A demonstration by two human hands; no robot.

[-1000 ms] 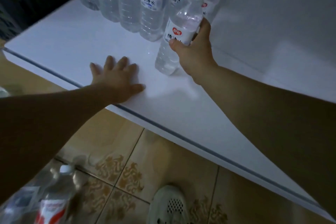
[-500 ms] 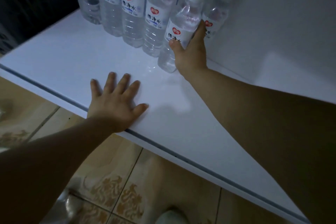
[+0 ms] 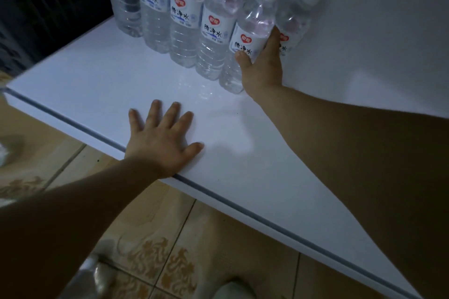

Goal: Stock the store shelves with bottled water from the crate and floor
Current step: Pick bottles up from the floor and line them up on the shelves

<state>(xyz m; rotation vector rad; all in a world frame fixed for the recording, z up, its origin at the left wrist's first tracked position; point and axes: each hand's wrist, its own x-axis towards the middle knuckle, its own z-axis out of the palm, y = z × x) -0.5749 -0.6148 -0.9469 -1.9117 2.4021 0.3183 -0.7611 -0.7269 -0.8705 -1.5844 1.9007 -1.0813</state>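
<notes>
Dim room, tiled floor point(image 3: 155, 221) below a white shelf point(image 3: 102, 85). My right hand point(image 3: 263, 68) clasps a water bottle point(image 3: 247, 39) at the row's point(image 3: 170, 12) right end, near the back wall. My left hand point(image 3: 162, 141) lies flat, empty, at the front edge. I'd nudge the bottle flush, upright, then release.

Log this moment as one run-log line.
right hand: gripping bottle at row's end | left hand: flat on shelf, empty | bottle: upright on shelf, not released
</notes>
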